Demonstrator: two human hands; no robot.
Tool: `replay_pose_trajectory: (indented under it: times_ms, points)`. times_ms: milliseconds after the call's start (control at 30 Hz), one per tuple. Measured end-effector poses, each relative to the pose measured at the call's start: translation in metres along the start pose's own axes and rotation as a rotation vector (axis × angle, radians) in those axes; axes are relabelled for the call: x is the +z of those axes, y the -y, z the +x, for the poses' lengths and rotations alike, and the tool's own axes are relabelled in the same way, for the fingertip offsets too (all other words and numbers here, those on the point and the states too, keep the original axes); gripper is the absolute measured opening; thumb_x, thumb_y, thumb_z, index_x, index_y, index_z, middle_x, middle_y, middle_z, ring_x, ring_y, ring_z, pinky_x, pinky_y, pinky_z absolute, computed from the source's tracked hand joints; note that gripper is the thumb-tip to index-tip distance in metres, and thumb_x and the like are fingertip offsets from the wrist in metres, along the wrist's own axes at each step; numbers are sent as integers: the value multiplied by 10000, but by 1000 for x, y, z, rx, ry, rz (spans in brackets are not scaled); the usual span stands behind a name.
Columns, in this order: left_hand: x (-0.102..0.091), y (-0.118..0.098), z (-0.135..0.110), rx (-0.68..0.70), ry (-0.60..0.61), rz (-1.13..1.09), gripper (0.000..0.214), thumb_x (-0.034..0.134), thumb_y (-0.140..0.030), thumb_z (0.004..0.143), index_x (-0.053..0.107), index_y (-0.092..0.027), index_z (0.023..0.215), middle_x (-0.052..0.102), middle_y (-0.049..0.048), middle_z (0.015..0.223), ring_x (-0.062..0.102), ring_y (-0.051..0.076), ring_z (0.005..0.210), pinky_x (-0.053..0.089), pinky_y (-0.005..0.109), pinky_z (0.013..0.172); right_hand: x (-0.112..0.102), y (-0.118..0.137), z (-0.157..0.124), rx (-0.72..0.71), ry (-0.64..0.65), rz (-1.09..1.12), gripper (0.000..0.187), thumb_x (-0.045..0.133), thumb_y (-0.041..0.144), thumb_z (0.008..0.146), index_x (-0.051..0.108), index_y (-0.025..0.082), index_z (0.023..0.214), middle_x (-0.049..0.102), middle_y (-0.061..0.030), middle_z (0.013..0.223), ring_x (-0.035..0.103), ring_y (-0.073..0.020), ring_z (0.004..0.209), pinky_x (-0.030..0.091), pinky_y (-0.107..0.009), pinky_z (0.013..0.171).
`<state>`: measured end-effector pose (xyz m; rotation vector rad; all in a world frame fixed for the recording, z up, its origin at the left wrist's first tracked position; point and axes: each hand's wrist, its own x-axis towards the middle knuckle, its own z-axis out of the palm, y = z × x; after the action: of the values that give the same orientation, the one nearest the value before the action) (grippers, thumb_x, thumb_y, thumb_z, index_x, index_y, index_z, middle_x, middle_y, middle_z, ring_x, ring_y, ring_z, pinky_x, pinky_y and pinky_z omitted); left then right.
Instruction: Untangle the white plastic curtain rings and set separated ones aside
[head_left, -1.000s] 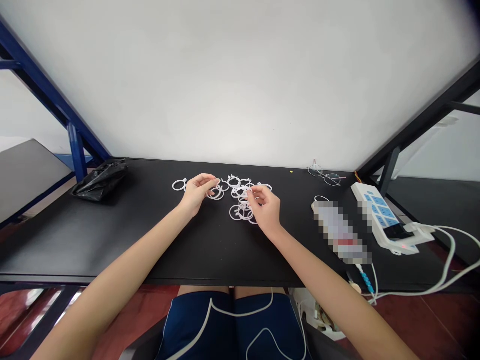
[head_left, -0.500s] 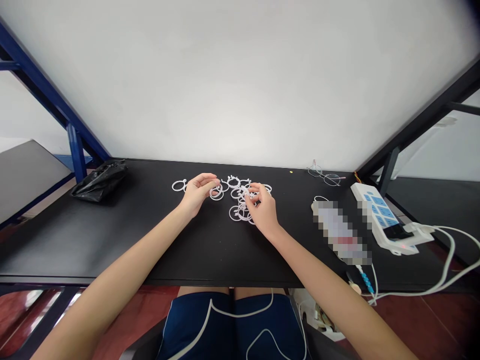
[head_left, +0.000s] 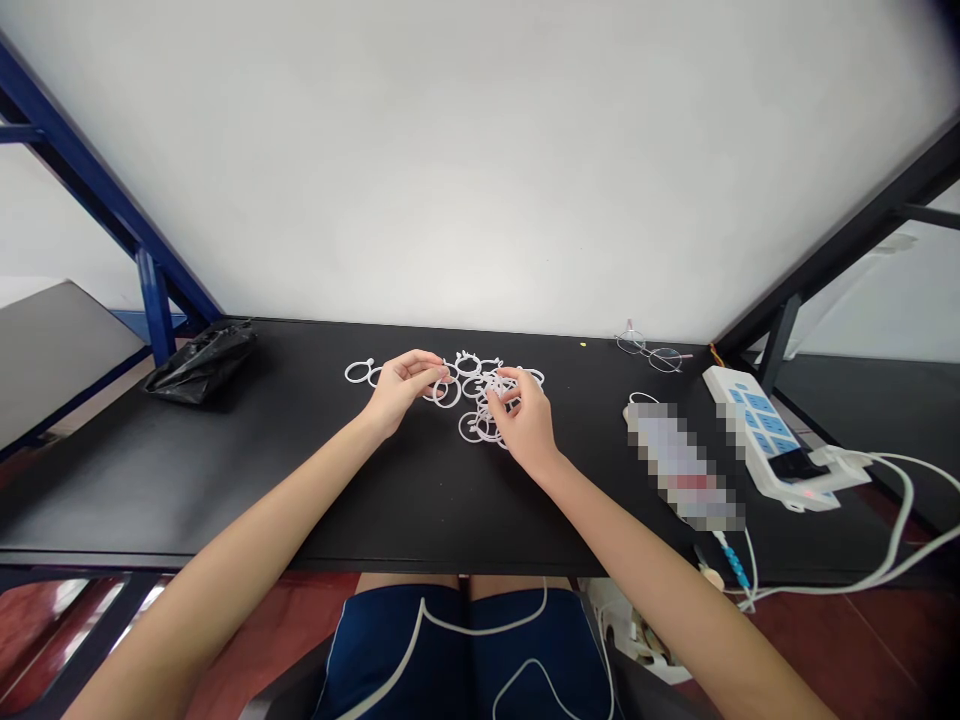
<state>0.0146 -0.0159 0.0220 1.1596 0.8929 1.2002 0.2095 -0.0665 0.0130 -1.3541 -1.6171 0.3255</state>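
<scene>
My left hand (head_left: 405,387) is closed, thumb and fingertips pinching a white plastic ring (head_left: 447,405) with a small knob on its edge. The ring is held up just left of a loose pile of similar white rings (head_left: 470,428) on the black table (head_left: 337,500). My right hand (head_left: 525,415) is at the right side of this pile, its thumb and index finger closed around a white ring that blends into those behind it. A few more rings (head_left: 358,372) lie beyond and to the left of my left hand, partly hidden by it.
A black plastic bag (head_left: 199,365) lies at the table's back left. To the right are eyeglasses (head_left: 664,360), a blurred-out phone-like object (head_left: 679,465) and a white power strip (head_left: 757,425) with a plug and cables (head_left: 892,540). A white wall (head_left: 480,170) stands behind.
My left hand has moved slightly to the right with its ring, closer to my right hand and the pile. My right hand has hardly moved.
</scene>
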Motion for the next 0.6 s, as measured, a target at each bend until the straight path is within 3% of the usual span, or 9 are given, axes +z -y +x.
replay_pose_trajectory:
  times_ms: [267,600]
  points:
    - [2,-4,-2,-51,97,-7,273,806,-305,667,654,-157,839,684,26,752,697,173,759,539,228,606,1,-1,-1,3,-17,8,281,572,275,850,563,189,1117,649,-90,1016,620,-168,734,496,-274,533]
    - [9,-8,-11,-74,284,-52,233,797,-265,688,604,-156,758,665,22,741,689,169,749,548,226,582,1,8,-8,-229,74,166,96,563,286,881,628,217,885,672,-12,805,580,-98,558,456,-228,478]
